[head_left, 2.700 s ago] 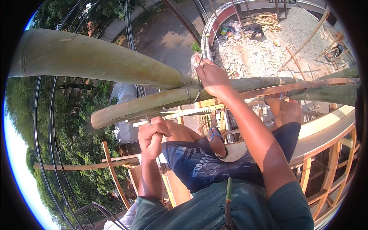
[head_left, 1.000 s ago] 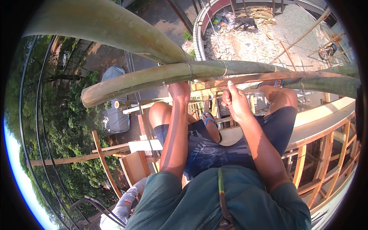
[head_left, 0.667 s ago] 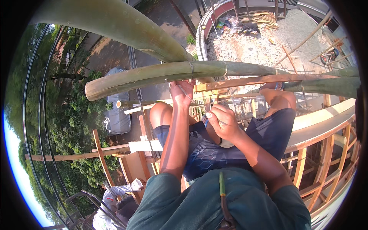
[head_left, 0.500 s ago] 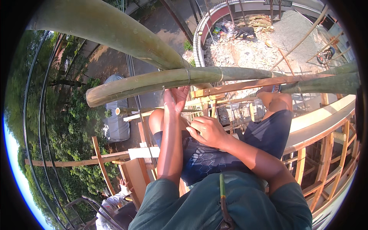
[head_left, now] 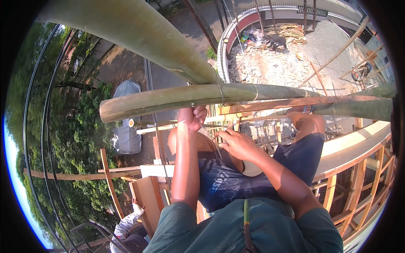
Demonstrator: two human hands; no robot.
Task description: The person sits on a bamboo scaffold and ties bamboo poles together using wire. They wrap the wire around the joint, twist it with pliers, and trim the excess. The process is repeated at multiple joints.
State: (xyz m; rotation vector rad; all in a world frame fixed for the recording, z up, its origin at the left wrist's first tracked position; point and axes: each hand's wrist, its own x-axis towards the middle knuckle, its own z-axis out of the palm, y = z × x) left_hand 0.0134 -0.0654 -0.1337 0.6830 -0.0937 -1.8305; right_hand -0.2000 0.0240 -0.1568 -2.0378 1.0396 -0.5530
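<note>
1. Nearest: green-handled hand tool against the wearer's dark green T-shirt; its lower end is cut off by the frame.
2. Right hand: over the lap, fingers narrow, tips at a thin wire strand. Can't tell if the strand is actually pinched.
3. Left hand: just under the horizontal bamboo pole, fingers curled on the same strand, which slants down toward the right hand.
4. That pole spans ahead of both hands, sawn end at left. Wire tie wraps it where a thicker bamboo pole meets it from upper left.
5. Squared timber batten runs just below the pole, right half. Sandalled foot near it.
6. Right: curved plywood strip on timber framing.
7. Lower left: co-worker's hand on a wooden panel.
8. Far below: grey-covered bulk left; rubble and stacked wood inside a curved wall; motorcycle far right.
</note>
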